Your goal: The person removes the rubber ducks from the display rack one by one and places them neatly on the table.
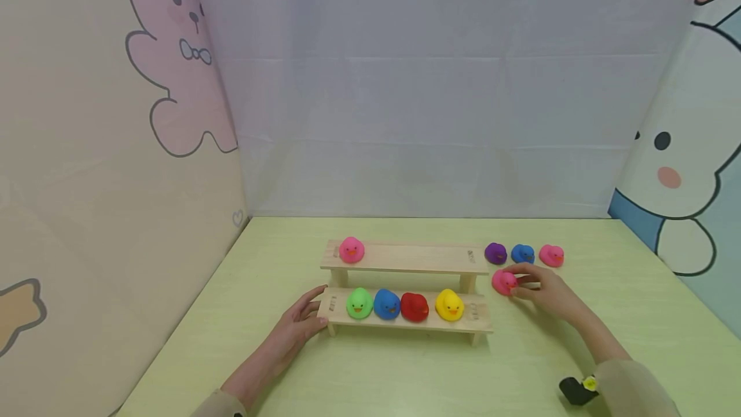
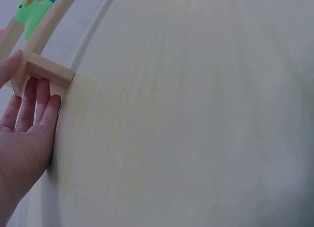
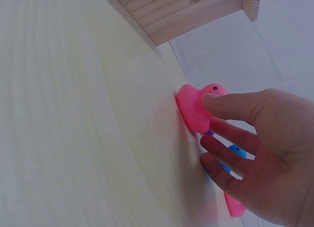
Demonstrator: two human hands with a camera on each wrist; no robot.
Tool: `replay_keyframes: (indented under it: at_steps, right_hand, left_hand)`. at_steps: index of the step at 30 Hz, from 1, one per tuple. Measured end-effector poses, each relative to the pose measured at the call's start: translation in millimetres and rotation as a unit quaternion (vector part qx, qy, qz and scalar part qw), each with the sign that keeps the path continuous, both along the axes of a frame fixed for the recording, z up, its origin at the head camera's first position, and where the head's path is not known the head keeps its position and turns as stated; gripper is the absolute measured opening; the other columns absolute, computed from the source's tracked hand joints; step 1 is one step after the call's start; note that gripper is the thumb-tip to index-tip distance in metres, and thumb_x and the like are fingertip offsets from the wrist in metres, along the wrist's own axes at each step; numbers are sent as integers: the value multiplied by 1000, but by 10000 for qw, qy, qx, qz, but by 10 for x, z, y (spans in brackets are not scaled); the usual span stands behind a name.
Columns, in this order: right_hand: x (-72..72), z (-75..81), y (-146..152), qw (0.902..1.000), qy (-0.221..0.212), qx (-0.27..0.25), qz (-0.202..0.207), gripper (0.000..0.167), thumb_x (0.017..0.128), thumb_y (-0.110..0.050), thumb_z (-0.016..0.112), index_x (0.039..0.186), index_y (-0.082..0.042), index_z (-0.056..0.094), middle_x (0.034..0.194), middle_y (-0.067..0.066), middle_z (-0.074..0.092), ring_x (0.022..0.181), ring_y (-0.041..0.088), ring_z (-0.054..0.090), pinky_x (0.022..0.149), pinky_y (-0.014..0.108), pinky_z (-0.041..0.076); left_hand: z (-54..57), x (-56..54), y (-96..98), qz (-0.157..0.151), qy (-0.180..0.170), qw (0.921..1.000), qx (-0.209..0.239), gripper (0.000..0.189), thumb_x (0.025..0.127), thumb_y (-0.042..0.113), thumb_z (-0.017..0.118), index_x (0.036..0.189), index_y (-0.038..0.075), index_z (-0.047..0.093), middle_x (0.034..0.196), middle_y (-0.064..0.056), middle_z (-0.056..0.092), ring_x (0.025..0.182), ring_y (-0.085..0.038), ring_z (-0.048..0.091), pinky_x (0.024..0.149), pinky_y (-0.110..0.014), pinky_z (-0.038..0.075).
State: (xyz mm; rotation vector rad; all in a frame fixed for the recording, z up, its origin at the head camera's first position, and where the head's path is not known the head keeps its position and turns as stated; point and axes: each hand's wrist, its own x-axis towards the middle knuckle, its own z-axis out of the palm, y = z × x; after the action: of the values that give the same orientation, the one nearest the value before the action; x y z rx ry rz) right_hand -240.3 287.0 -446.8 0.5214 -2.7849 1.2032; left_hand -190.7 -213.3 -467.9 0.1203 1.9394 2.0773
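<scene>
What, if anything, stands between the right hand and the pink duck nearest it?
Nothing visible: the right hand touches the pink duck. On the table, the purple duck, blue duck and other pink duck sit farther back, not between them.

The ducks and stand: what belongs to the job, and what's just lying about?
Belongs:
wooden stand, in the left grip
pink duck, in the right grip
upper pink duck, green duck, blue duck, red duck, yellow duck, on the stand
likely, loose: purple duck, far blue duck, far pink duck

Seemingly not:
animal-print backdrop
black object by the right sleeve, use unclear
</scene>
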Motion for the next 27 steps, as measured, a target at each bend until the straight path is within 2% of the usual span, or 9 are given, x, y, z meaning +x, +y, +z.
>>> replay_keyframes:
  at_steps: [9, 16, 21, 27]
  right_hand:
    - [-12, -11, 11, 9997, -191, 164, -42, 52, 80, -18, 69, 127, -4, 50, 122, 20, 53, 101, 38, 56, 81, 48, 46]
    - [7, 72, -24, 9992, -173, 340, -145, 56, 80, -25, 69, 128, -7, 48, 127, 18, 49, 106, 39, 51, 80, 47, 47]
    - [33, 171, -49, 9996, -35, 268, -81, 57, 80, -25, 69, 127, -2, 47, 125, 20, 50, 108, 41, 49, 79, 48, 47]
    - [1, 302, -57, 9989, 349, 325, 44, 54, 82, -19, 68, 128, 0, 46, 125, 22, 50, 107, 42, 50, 80, 49, 46]
  left_hand:
    - [-5, 7, 0, -27, 61, 10000, 37, 67, 83, 8, 62, 141, 19, 29, 128, -14, 44, 110, -22, 52, 91, -29, 39]
    - [-21, -1, -9, -29, 52, 10000, 79, 67, 83, 8, 62, 141, 19, 29, 127, -14, 44, 109, -22, 52, 90, -29, 39]
    - [-20, 4, -7, -16, 47, 10000, 76, 68, 83, 8, 63, 141, 19, 30, 127, -14, 44, 109, -22, 52, 91, -29, 39]
    - [-11, 4, 0, 21, 47, 10000, 6, 68, 82, 9, 64, 141, 19, 30, 128, -14, 44, 109, -22, 52, 91, -29, 39]
